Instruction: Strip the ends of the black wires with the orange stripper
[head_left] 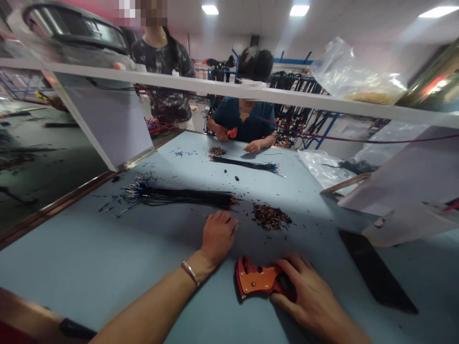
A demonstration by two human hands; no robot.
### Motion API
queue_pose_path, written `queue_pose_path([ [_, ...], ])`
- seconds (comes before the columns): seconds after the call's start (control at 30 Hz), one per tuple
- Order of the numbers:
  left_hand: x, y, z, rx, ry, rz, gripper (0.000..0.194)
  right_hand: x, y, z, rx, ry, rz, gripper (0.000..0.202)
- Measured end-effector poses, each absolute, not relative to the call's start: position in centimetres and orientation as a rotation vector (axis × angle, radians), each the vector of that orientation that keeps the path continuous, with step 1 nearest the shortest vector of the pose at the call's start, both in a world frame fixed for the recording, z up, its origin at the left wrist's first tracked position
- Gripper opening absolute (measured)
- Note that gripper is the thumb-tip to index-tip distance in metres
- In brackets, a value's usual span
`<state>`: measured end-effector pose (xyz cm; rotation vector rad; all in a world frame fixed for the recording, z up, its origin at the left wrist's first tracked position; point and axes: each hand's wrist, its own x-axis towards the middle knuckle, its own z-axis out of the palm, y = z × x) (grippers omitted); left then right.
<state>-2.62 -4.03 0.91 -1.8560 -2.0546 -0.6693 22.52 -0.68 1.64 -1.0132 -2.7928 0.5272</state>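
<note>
An orange and red wire stripper (257, 281) lies on its side low over the blue table. My right hand (310, 291) is wrapped around its handles, thumb on the near side. My left hand (219, 234), with a bracelet at the wrist, rests on the table with fingers curled and pressed together; whether a wire is pinched in them is hidden. Just beyond it lies a bundle of black wires (186, 196), blue tips to the left and stripped copper ends to the right. Right of that hand is a pile of cut insulation bits (269, 216).
A dark flat slab (378, 271) lies at the right. Across the table a seated co-worker holds a red tool (232, 133) beside another wire bundle (247, 164) and scrap pile (217, 151). Another person stands behind. A white shelf bar (215, 87) spans overhead.
</note>
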Motion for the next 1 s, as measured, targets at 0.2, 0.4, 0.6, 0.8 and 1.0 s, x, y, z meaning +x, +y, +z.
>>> queue_pose_path([
  [0.2,-2.7,-4.4,1.2,-1.847,-1.756,-0.791,0.013,23.3,0.2,3.4,-0.923,-2.948,0.536,0.059],
  [0.4,-2.6,-4.7,1.5,-1.846,-1.713,-0.775,0.012,23.5,0.3,3.8,-0.913,-2.943,0.568,0.061],
  [0.6,-2.4,-4.6,1.5,-1.865,-1.731,-0.772,0.015,23.2,0.7,3.6,-0.995,-2.720,0.815,0.058],
  [0.8,-2.7,-4.4,1.2,-1.832,-1.846,-0.843,0.012,25.1,1.3,2.7,-0.967,-2.057,1.572,0.061],
  [1.0,-2.7,-4.3,1.2,-1.823,-1.890,-0.900,0.018,25.9,3.2,1.3,-0.753,-1.559,1.503,0.070],
])
